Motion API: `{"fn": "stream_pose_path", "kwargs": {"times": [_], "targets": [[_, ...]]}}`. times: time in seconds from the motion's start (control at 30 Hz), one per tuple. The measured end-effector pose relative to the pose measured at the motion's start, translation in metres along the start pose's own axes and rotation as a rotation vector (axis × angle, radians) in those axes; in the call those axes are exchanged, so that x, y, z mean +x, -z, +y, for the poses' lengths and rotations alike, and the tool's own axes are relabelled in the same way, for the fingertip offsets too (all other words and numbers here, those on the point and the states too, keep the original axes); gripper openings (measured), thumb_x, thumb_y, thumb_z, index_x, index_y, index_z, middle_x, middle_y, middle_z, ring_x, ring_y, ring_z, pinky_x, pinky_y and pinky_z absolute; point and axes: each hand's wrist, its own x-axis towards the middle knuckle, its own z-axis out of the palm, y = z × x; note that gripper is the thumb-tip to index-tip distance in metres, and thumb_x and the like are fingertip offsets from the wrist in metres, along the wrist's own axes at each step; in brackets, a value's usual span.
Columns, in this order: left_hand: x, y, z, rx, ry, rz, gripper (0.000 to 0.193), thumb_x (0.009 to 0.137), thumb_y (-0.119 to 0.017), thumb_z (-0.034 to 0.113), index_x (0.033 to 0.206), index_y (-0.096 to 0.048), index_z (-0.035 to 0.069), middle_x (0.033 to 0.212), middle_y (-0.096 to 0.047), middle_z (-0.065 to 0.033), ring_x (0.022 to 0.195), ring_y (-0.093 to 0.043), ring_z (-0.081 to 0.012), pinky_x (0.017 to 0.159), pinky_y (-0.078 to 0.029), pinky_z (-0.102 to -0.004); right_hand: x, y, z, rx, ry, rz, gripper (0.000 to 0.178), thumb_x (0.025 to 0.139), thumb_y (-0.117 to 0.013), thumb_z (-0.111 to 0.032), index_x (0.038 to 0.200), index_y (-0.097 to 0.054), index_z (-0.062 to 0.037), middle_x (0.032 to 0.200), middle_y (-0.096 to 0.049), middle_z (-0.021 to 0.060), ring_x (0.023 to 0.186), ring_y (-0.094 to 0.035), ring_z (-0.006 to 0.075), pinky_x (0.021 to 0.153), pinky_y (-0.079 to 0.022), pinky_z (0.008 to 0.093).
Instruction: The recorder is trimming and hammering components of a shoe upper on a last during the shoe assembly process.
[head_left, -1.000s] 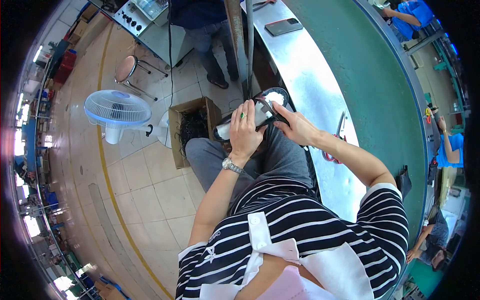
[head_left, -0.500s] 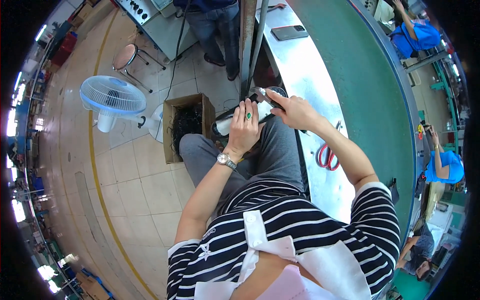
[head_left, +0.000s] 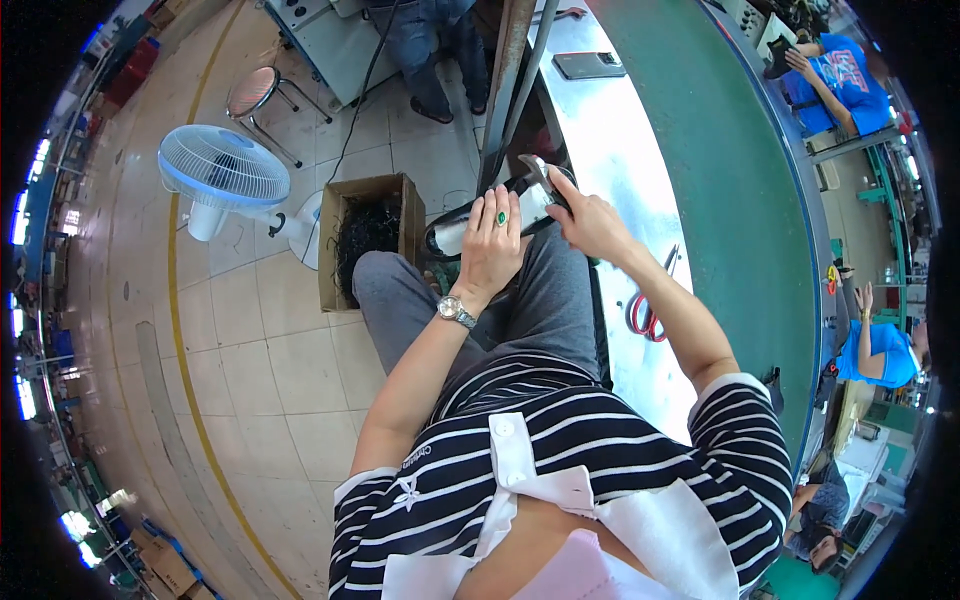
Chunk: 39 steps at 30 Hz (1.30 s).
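Across my lap lies a shoe [head_left: 447, 239], white or silvery on its upturned face with black edges. My left hand [head_left: 488, 250] lies over its middle, fingers together and bent round it, holding it steady against my thighs. A hammer [head_left: 541, 173] with a metal head is gripped in my right hand [head_left: 598, 228], my fingers closed on the handle. Its head stands just above the far end of the shoe, tilted up. Part of the shoe is hidden beneath my left hand.
On my right runs a metal bench [head_left: 655, 185] bearing red-handled scissors [head_left: 645, 318] and a phone [head_left: 589, 65]. An open cardboard box [head_left: 411, 225] of black scraps stands left of my knees, beside a fan [head_left: 222, 168]. A metal post [head_left: 508, 85] rises ahead; co-workers sit across the green belt [head_left: 720, 190].
The hammer head has lifted and tilted away from the shoe. My left hand keeps its place on it. The whole view has shifted slightly, and co-workers at the right have moved their arms.
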Motion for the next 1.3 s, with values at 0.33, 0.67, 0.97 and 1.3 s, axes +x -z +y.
{"fn": "stream_pose_path", "kwargs": {"times": [0.33, 0.67, 0.97, 1.3], "targets": [[-0.005, -0.002, 0.002, -0.06, 0.066, 0.007, 0.064, 0.074, -0.072, 0.02, 0.127, -0.049, -0.008, 0.13, -0.05, -0.023, 0.123, -0.047, -0.0357, 0.106, -0.037, -0.0419, 0.001, 0.018, -0.01, 0.015, 0.049, -0.055, 0.061, 0.091, -0.053, -0.022, 0.145, -0.027, -0.0163, 0.067, -0.064, 0.0199, 0.066, -0.064, 0.0405, 0.068, -0.049, 0.049], [-0.005, 0.0, 0.004, -0.082, 0.041, 0.03, 0.059, 0.073, -0.072, 0.018, 0.121, -0.052, -0.011, 0.12, -0.053, -0.0221, 0.122, -0.047, -0.038, 0.105, -0.038, -0.0436, -0.01, 0.005, -0.022, -0.028, 0.062, 0.131, 0.059, 0.092, -0.056, -0.02, 0.145, -0.03, -0.0155, 0.079, -0.067, 0.0211, 0.067, -0.065, 0.0388, 0.068, -0.049, 0.0469], [-0.005, -0.002, 0.003, -0.161, 0.055, 0.084, 0.051, 0.071, -0.072, 0.015, 0.111, -0.054, -0.01, 0.116, -0.051, -0.0214, 0.119, -0.048, -0.0402, 0.105, -0.037, -0.0455, -0.018, 0.0, -0.037, -0.121, 0.174, 0.194, 0.065, 0.09, -0.055, -0.019, 0.147, -0.024, -0.02, 0.068, -0.063, 0.0236, 0.063, -0.063, 0.0424, 0.063, -0.049, 0.0515], [-0.011, 0.025, -0.009, 0.06, 0.208, -0.14, 0.054, 0.073, -0.062, 0.004, 0.122, -0.047, -0.012, 0.118, -0.053, -0.0216, 0.117, -0.047, -0.0348, 0.106, -0.034, -0.0435, -0.017, 0.006, -0.046, -0.271, 0.21, 0.074, 0.067, 0.09, -0.054, -0.017, 0.149, -0.022, -0.0241, 0.064, -0.063, 0.0201, 0.06, -0.063, 0.0401, 0.059, -0.05, 0.0495]]}}
